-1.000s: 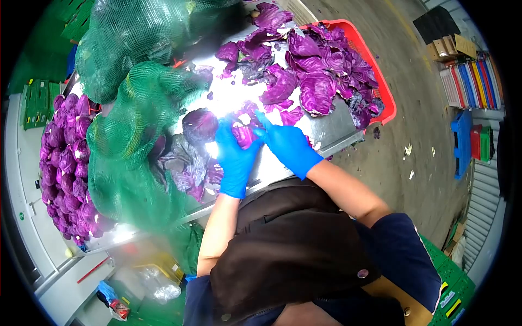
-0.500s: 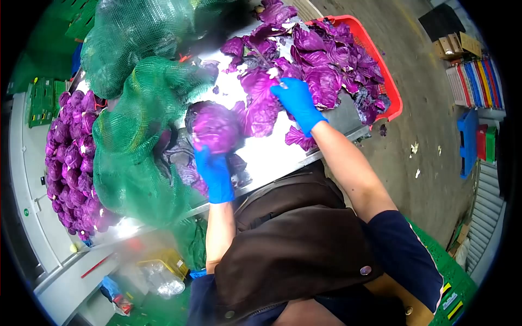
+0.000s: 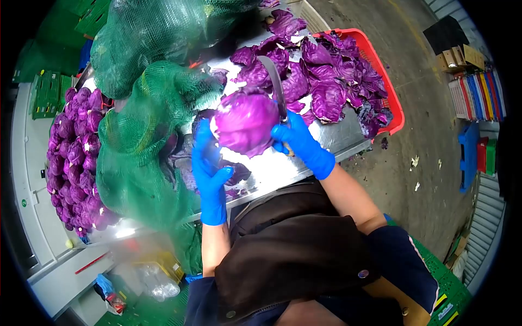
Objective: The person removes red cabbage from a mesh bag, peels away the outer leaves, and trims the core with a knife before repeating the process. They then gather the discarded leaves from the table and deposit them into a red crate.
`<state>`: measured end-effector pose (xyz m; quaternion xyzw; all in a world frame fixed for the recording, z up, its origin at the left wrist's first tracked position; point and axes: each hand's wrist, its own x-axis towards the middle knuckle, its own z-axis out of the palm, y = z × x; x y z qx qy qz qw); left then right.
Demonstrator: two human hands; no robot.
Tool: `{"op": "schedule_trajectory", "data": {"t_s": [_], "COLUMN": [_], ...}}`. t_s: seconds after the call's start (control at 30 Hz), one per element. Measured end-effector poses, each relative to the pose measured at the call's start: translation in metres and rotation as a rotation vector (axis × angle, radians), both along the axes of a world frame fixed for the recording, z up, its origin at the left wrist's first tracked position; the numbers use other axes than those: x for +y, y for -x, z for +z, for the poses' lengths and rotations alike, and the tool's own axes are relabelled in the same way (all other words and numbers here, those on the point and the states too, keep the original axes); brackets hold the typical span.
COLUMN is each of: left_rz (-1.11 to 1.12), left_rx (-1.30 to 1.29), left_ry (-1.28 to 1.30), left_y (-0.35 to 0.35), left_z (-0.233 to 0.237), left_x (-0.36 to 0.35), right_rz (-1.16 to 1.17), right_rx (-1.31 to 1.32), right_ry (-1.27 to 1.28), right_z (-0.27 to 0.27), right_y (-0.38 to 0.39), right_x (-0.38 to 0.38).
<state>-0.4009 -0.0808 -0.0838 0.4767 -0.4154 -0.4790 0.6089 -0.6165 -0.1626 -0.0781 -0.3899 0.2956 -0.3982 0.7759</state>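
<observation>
A purple red cabbage (image 3: 246, 122) is over the metal table (image 3: 272, 168), between my two blue-gloved hands. My left hand (image 3: 209, 165) is at its left side, fingers stretched upward along its edge and thumb spread apart. My right hand (image 3: 304, 144) is closed round the handle of a knife (image 3: 276, 87), thumb near the cabbage's right side. The curved blade points up and away, overlapping the cabbage's right edge. Loose dark outer leaves (image 3: 185, 160) lie behind and beside my left hand.
Stripped cabbage leaves (image 3: 326, 81) spread across the far right of the table into a red crate (image 3: 389, 81). Green net sacks (image 3: 136, 141) lie on the left. Beyond them rises a stack of cabbages (image 3: 73, 157). Leaf scraps (image 3: 415, 162) dot the floor at right.
My right hand with the knife has drawn back from the leaves toward the cabbage. The cabbage has shifted right, and my left hand's fingers have moved from beneath it to its left side.
</observation>
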Motion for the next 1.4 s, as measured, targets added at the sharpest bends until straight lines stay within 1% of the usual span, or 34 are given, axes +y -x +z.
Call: {"op": "schedule_trajectory", "data": {"t_s": [0.03, 0.07, 0.1, 0.13, 0.2, 0.23, 0.27, 0.3, 0.33, 0.37, 0.4, 0.43, 0.47, 0.5, 0.53, 0.6, 0.63, 0.7, 0.73, 0.8, 0.87, 0.9, 0.97, 1.03, 1.13, 1.17, 1.2, 1.23, 1.27, 1.3, 1.33, 1.37, 1.4], "left_rz": [0.024, 0.049, -0.030, -0.129, -0.156, -0.087, -0.032, 0.019, 0.072, 0.121, 0.120, 0.118, 0.116, 0.130, 0.133, 0.137, 0.124, 0.097, 0.127, 0.186, 0.175, 0.173, 0.167, 0.178, 0.177, 0.171, 0.276, 0.233, 0.183, 0.190, 0.167, 0.134, 0.088], "left_rx": [-0.048, -0.094, -0.093, -0.153, -0.090, -0.083, -0.199, -0.316, -0.431, -0.633, -0.688, -0.745, -0.800, -0.556, -0.647, -0.830, -0.822, -0.804, -0.840, -0.914, -0.941, -0.957, -0.851, -0.716, -0.486, -0.316, -0.005, 0.370, 0.744, 0.910, 0.283, -0.345, -0.975], "left_ry": [0.106, 0.213, 0.175, 0.078, -0.029, -0.084, -0.132, -0.181, -0.224, -0.261, -0.240, -0.215, -0.188, -0.282, -0.271, -0.264, -0.275, -0.294, -0.283, -0.258, -0.228, -0.218, -0.145, -0.105, -0.149, -0.200, -0.262, -0.211, -0.153, -0.121, -0.143, -0.165, -0.183], "left_y": [0.006, 0.014, 0.021, 0.023, 0.033, 0.032, 0.033, 0.036, 0.040, 0.043, 0.046, 0.049, 0.053, 0.057, 0.058, 0.058, 0.058, 0.059, 0.060, 0.062, 0.063, 0.062, 0.049, 0.043, 0.019, 0.009, 0.009, -0.004, -0.016, -0.017, -0.018, -0.020, -0.023], "left_z": [0.015, 0.026, 0.030, 0.029, 0.029, 0.011, -0.005, -0.020, -0.032, -0.041, -0.039, -0.034, -0.031, -0.032, -0.030, -0.026, -0.027, -0.029, -0.033, -0.044, -0.048, -0.048, -0.061, -0.069, -0.066, -0.060, -0.050, -0.054, -0.059, -0.049, -0.043, -0.039, -0.036], "left_x": [-0.011, -0.022, -0.026, -0.025, -0.029, -0.028, -0.026, -0.025, -0.023, -0.021, -0.022, -0.025, -0.028, -0.031, -0.035, -0.034, -0.035, -0.039, -0.037, -0.034, -0.025, -0.016, -0.006, 0.002, 0.005, 0.008, 0.013, 0.017, 0.021, 0.018, 0.015, 0.013, 0.010], "right_rz": [0.073, 0.152, 0.227, 0.324, 0.280, 0.252, 0.222, -0.287, 0.047, 0.047, 0.046, 0.058, 0.107, 0.123, 0.135, 0.188, 0.213, 0.098, 0.041, -0.007, 0.066, 0.164, 0.167, 0.030, -0.059, -0.020, -0.260, -0.215, -0.212, -0.344, -0.424, -0.377, -0.360], "right_rx": [-0.153, -0.180, -0.200, -0.125, 0.354, 0.589, 0.823, 1.122, 1.153, 1.162, 1.165, 1.249, 1.392, 1.436, 1.481, 1.439, 1.417, 1.395, 1.379, 0.983, 0.912, 1.033, 1.142, 1.128, 1.146, 1.031, 1.109, 1.051, 1.034, 0.902, 1.043, 1.337, 1.324], "right_ry": [-0.172, -0.284, -0.399, -0.494, -0.278, -0.162, -0.049, 0.578, 0.277, 0.427, 0.573, 0.772, 0.888, 0.907, 0.932, 0.829, 0.780, 0.920, 0.991, 0.654, 0.340, 0.190, 0.148, 0.337, 0.391, 0.213, 0.327, 0.280, 0.113, 0.088, 0.197, 0.265, 0.314], "right_z": [-0.006, -0.008, -0.009, -0.009, -0.016, -0.024, -0.036, -0.091, -0.016, -0.020, -0.029, -0.040, -0.045, -0.042, -0.038, -0.036, -0.035, -0.045, -0.052, -0.071, -0.073, -0.063, -0.063, -0.075, -0.079, -0.080, -0.083, -0.076, -0.039, -0.021, -0.016, -0.006, 0.011], "right_y": [0.004, 0.005, 0.007, 0.010, 0.010, 0.010, 0.011, 0.010, 0.011, 0.009, 0.008, 0.005, 0.004, 0.002, 0.001, -0.001, -0.001, -0.002, -0.003, -0.010, -0.005, 0.001, -0.001, -0.009, -0.011, -0.005, 0.002, 0.016, 0.024, 0.030, 0.035, 0.038, 0.031], "right_x": [-0.005, -0.007, -0.009, -0.009, -0.012, -0.014, -0.012, 0.000, -0.001, 0.009, 0.019, 0.027, 0.035, 0.040, 0.040, 0.035, 0.031, 0.024, 0.021, 0.012, -0.008, -0.026, -0.038, -0.022, -0.029, -0.037, -0.036, -0.044, -0.049, -0.048, -0.053, -0.055, -0.051]}}
